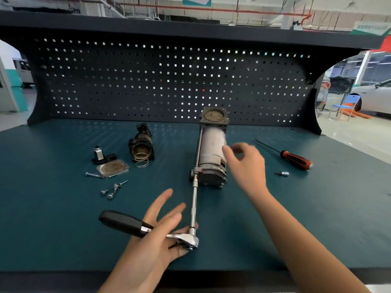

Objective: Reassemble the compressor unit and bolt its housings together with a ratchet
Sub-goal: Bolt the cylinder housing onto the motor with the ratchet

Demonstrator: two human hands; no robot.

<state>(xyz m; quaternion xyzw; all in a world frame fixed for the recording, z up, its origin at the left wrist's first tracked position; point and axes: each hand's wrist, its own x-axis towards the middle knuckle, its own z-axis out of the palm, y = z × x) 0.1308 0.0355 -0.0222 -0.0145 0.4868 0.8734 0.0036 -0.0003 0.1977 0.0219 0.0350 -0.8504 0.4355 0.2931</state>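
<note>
The grey compressor body (212,153) lies lengthwise on the teal bench (63,229), its square end cap facing away. A ratchet (186,238) with a black handle and a long extension (194,201) is seated on a long bolt at the body's near left corner. My left hand (163,227) lies under the ratchet, palm up with fingers straight, and the tool rests across it. My right hand (247,163) hovers blurred just right of the cylinder, fingers loosely curled, holding nothing.
A black housing (141,142) with a wire spring ring (141,163), a small valve part (99,155), a gasket plate (113,168) and several loose screws (112,190) lie at the left. A red-handled screwdriver (294,158) and a small socket bit (283,173) lie at the right. A pegboard stands behind.
</note>
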